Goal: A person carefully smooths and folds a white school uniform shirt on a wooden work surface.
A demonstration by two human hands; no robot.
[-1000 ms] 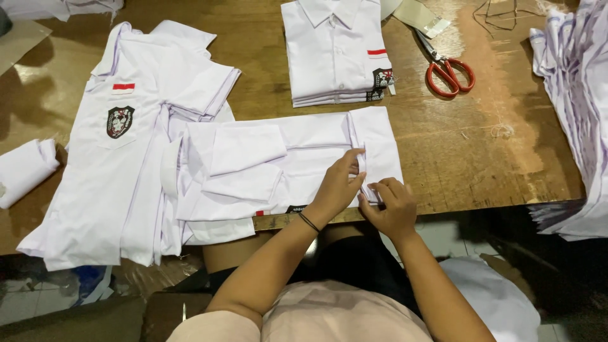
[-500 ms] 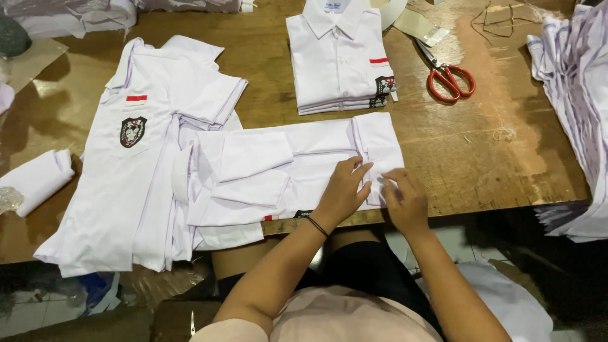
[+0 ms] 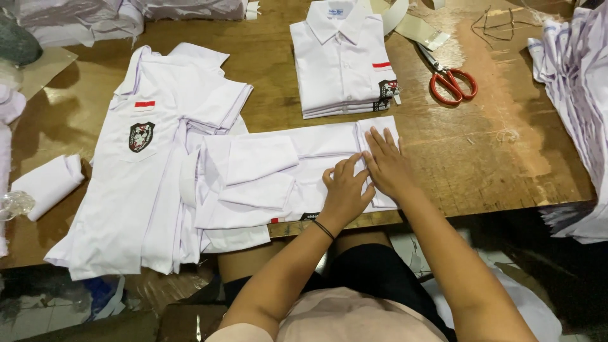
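Observation:
A white shirt [image 3: 278,174] lies face down across the near edge of the wooden table [image 3: 500,158], its sleeves folded in over the back. My left hand [image 3: 345,190] lies flat on its right part, fingers spread. My right hand [image 3: 385,163] presses flat next to it, on the shirt's right end. Both palms are down and hold nothing. To the left lies an unfolded stack of white shirts [image 3: 145,183], with a dark crest and a red-and-white patch on the top one.
A pile of folded white shirts [image 3: 342,63] sits at the back centre. Red-handled scissors [image 3: 446,79] lie to its right. More white cloth hangs at the right edge [image 3: 579,95] and lies at the back left. A small white roll [image 3: 47,183] rests far left.
Both hands have moved up from the shirt's near right corner and now lie flat, side by side, on its right end. The camera view has shifted slightly.

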